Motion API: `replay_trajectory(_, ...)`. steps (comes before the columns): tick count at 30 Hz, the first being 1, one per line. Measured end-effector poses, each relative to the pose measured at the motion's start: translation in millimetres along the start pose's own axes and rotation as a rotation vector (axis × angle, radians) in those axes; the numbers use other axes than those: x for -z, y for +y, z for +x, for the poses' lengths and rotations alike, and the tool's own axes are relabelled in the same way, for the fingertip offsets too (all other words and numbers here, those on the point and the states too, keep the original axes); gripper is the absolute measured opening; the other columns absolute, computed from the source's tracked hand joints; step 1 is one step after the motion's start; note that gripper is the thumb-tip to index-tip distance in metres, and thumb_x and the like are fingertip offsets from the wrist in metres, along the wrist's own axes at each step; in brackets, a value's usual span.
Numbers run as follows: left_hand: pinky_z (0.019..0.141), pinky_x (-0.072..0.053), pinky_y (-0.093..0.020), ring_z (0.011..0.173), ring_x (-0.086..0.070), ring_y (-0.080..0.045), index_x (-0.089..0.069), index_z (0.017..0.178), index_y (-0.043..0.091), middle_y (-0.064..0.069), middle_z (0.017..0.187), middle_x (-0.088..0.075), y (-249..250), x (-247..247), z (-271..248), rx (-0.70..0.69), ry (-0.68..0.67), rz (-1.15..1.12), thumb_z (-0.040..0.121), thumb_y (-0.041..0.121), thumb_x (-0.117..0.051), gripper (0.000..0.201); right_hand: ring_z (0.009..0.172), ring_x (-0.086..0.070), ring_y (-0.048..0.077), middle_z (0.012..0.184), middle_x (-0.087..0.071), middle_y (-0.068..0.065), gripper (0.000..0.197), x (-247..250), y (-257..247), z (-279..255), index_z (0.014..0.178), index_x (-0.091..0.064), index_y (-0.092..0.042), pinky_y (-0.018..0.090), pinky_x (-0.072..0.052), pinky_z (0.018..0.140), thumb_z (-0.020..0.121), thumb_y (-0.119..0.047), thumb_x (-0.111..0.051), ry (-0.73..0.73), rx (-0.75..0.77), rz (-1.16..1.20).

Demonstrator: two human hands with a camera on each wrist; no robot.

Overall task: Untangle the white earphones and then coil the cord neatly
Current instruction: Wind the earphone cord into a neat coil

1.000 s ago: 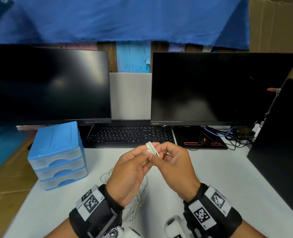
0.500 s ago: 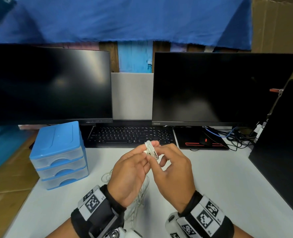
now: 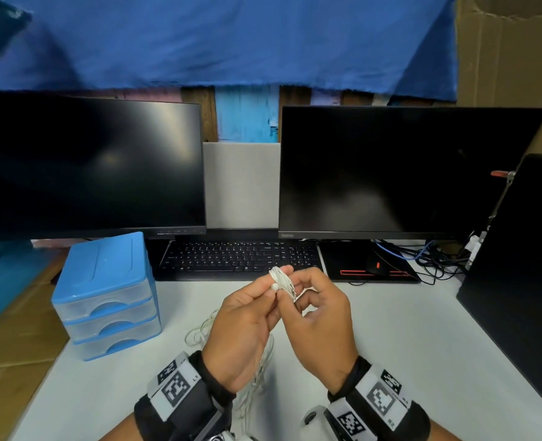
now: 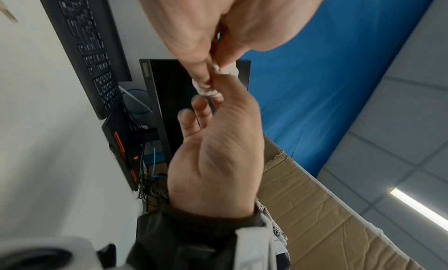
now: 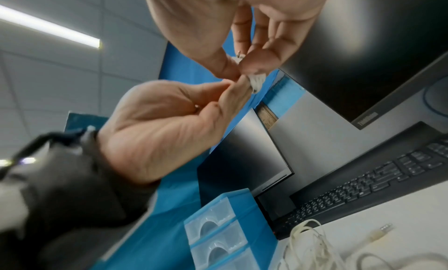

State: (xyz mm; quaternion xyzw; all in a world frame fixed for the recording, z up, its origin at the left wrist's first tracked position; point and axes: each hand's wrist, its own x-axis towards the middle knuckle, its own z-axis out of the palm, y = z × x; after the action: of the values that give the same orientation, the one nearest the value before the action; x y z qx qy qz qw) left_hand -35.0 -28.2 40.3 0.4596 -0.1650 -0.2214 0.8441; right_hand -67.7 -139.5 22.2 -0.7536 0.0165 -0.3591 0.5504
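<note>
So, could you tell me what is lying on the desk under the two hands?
Loose white cord trails on the white desk beneath the left hand, looping out to its left. The hands hide the rest.

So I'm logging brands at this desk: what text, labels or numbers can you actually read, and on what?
"ThinkVision": lower bezel of the right monitor; blurred in the head view.
"L1": left wristband, beside its square marker.
"R2": right wristband, small, so less certain.
Keyboard key legends: too small to read reliably.
Left monitor, blue drawer unit: no readable text.
</note>
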Motion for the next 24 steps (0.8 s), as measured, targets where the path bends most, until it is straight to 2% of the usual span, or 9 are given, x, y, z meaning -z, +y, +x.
replay_trajectory(3, 0.103, -0.046, -0.030, 0.118, -0.063, -0.024, -0.059, 0.128, 0.003, -0.014, 0.119, -0.070, 5, 4, 0, -0.038, -0.007, 0.019, 0.100, -0.005, -0.035, 0.038, 0.059, -0.056, 0.011, 0.087, -0.065, 0.001, 0.024, 6, -6, 5, 0.093, -0.071, -0.033, 0.020, -0.042, 0.052, 0.082, -0.012, -0.073, -0.097, -0.012, 0.091)
replay_trajectory(5, 0.100, -0.048, -0.030, 0.114, -0.066, -0.024, -0.060, 0.125, 0.004, -0.015, 0.116, -0.071, 8, 5, 0, -0.060, -0.002, 0.019, 0.099, -0.007, -0.036, 0.037, 0.061, -0.057, 0.011, 0.089, -0.065, -0.001, 0.027, 8, -10, 6, 0.095, -0.073, -0.034, 0.018, -0.041, 0.051, 0.082, -0.010, -0.074, -0.109, 0.018, 0.095)
replay_trajectory(10, 0.094, -0.053, -0.029, 0.106, -0.070, -0.023, -0.063, 0.122, 0.003, -0.014, 0.109, -0.074, 6, 5, 0, -0.085, 0.034, 0.069, 0.096, -0.009, -0.039, 0.036, 0.060, -0.058, 0.014, 0.083, -0.062, -0.006, 0.027, 3, -8, 2, 0.098, -0.074, -0.034, 0.017, -0.041, 0.049, 0.082, -0.012, -0.074, -0.044, 0.079, 0.042)
replay_trajectory(15, 0.102, -0.048, -0.034, 0.115, -0.065, -0.028, -0.061, 0.126, 0.002, -0.016, 0.120, -0.069, 9, 3, -1, -0.046, -0.032, 0.067, 0.098, 0.000, -0.041, 0.034, 0.060, -0.059, 0.014, 0.080, -0.062, -0.004, 0.030, 4, -8, 2, 0.092, -0.075, -0.029, 0.014, -0.042, 0.050, 0.081, -0.002, -0.073, 0.038, 0.102, 0.035)
replay_trajectory(19, 0.098, -0.051, -0.031, 0.111, -0.068, -0.023, -0.062, 0.124, 0.005, -0.007, 0.116, -0.072, 5, 3, 0, -0.097, 0.015, 0.135, 0.098, 0.002, -0.044, 0.032, 0.061, -0.059, 0.013, 0.083, -0.062, -0.004, 0.030, 3, -10, -1, 0.095, -0.075, -0.026, 0.012, -0.040, 0.047, 0.081, 0.000, -0.073, 0.026, 0.108, 0.058)
replay_trajectory(22, 0.090, -0.056, -0.027, 0.102, -0.071, -0.018, -0.066, 0.119, 0.007, -0.005, 0.111, -0.075, 5, 7, -1, -0.118, 0.063, 0.177, 0.096, 0.002, -0.048, 0.030, 0.063, -0.059, 0.010, 0.086, -0.061, -0.008, 0.031, 1, -10, -6, 0.103, -0.075, -0.027, 0.014, -0.040, 0.044, 0.082, -0.004, -0.073, -0.002, 0.107, 0.095)
replay_trajectory(24, 0.093, -0.055, -0.033, 0.099, -0.072, -0.021, -0.067, 0.119, 0.008, -0.006, 0.111, -0.074, 8, 8, -2, -0.124, 0.069, 0.206, 0.096, 0.003, -0.048, 0.030, 0.067, -0.060, 0.011, 0.089, -0.062, -0.009, 0.029, 0, -12, -8, 0.107, -0.074, -0.030, 0.016, -0.042, 0.044, 0.083, -0.014, -0.071, -0.001, 0.109, 0.117)
